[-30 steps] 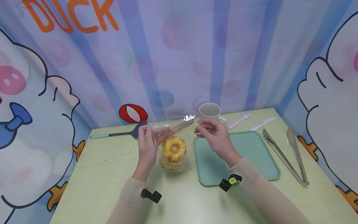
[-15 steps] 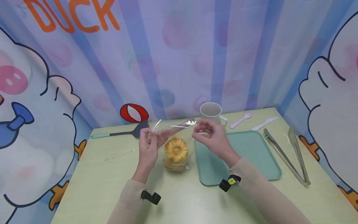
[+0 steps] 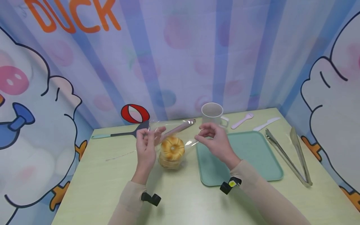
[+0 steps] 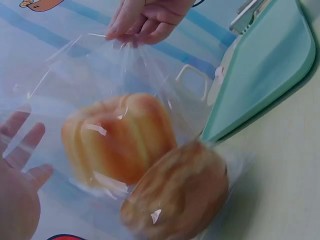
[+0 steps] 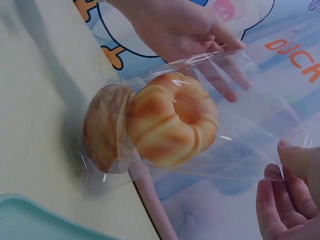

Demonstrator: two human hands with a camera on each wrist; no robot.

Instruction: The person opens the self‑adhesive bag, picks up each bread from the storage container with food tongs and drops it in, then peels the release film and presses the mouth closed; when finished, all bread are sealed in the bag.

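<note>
Left hand and right hand, raised above the counter, each pinch a clear bag edge in their grip; lower ring bun blurred behind film.

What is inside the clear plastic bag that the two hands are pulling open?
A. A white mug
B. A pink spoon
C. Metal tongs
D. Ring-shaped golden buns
D. Golden ring-shaped buns sit inside the clear bag, whose top edges are pinched by the left hand and the right hand; the spoon, tongs and mug lie outside it on the table.
</note>
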